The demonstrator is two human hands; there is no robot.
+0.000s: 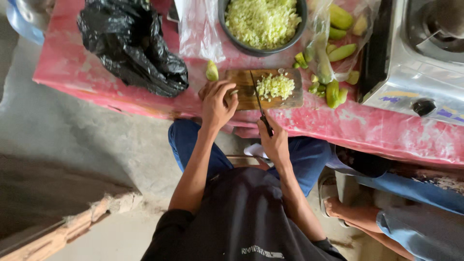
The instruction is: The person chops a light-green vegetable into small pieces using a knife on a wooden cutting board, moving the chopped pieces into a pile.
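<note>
A red table (96, 72) with worn paint fills the far half of the scene. On its right end, a steel gas stove (411, 63). Far left, a crumpled black plastic bag (130, 46). Far centre, a dark bowl (302, 21) filled with chopped pale green vegetable. Right of the bowl, a clear bag of whole green vegetables (338, 43), several spilled beside it. At the near edge, a small wooden cutting board (246, 99) bearing a heap of chopped pieces (274, 87). Left hand (217, 104), fingers curled down, pressing a piece onto the board's left end. Right hand (275, 140), fist closed round the handle of a knife (258, 99), blade laid across the board.
</note>
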